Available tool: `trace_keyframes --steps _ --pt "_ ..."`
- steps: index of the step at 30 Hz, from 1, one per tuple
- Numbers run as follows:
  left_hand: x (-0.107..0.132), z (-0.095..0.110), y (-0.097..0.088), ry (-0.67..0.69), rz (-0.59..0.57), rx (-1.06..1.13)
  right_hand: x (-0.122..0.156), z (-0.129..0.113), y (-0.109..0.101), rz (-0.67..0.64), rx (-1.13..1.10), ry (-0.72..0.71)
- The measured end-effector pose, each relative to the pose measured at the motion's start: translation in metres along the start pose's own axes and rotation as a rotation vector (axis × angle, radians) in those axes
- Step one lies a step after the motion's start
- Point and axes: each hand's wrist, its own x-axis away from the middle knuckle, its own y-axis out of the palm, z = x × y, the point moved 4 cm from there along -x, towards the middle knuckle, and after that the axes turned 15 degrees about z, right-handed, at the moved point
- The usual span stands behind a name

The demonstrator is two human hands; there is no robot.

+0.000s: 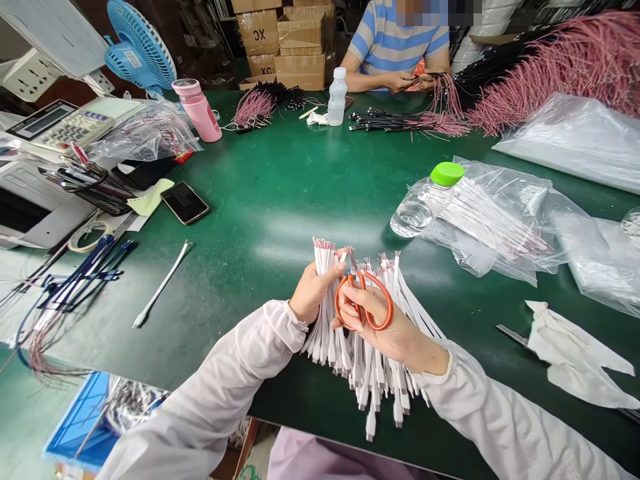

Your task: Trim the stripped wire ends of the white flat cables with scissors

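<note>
As the broad glossy green desk [250, 180] spreads beneath, slim white cables [345, 350] fan near its front edge, long axes pointing inward; left hand [309, 293], fingers grasping them; right hand [390, 327], clenching orange-handled metal scissors [391, 307], blades beside pink wire ends [324, 245], left thumb nearer.
</note>
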Motion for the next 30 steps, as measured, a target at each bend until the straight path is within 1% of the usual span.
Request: trace_keyframes --steps 3,10,13,15,18,22,24,26,28,30 --pt "0.001 0.000 0.002 -0.043 -0.049 0.022 -0.001 0.001 0.000 0.000 0.014 -0.010" --pt "0.006 -0.002 0.004 -0.137 -0.184 0.026 -0.004 0.008 -0.004 0.086 0.036 -0.090" --pt "0.008 -0.002 0.005 -0.139 -0.221 0.021 -0.004 0.009 -0.006 0.132 0.051 -0.126" --pt "0.007 -0.001 0.005 -0.109 -0.193 0.015 -0.004 0.006 -0.009 0.175 0.069 -0.167" --pt "0.002 0.000 0.003 -0.020 -0.105 0.012 -0.004 -0.007 -0.016 0.288 0.165 -0.296" --pt "-0.005 -0.003 -0.001 0.093 0.023 -0.058 -0.001 -0.033 -0.032 0.511 0.486 -0.530" --pt "-0.006 -0.005 -0.002 0.128 0.031 -0.107 -0.001 -0.044 -0.039 0.592 0.625 -0.641" --pt "-0.006 -0.005 -0.001 0.155 -0.005 -0.136 -0.003 -0.050 -0.044 0.594 0.721 -0.720" --pt "-0.005 -0.005 0.001 0.185 -0.034 -0.167 -0.007 -0.051 -0.047 0.542 0.799 -0.754" --pt "-0.004 -0.004 0.001 0.213 -0.033 -0.217 -0.011 -0.049 -0.047 0.483 0.867 -0.769"
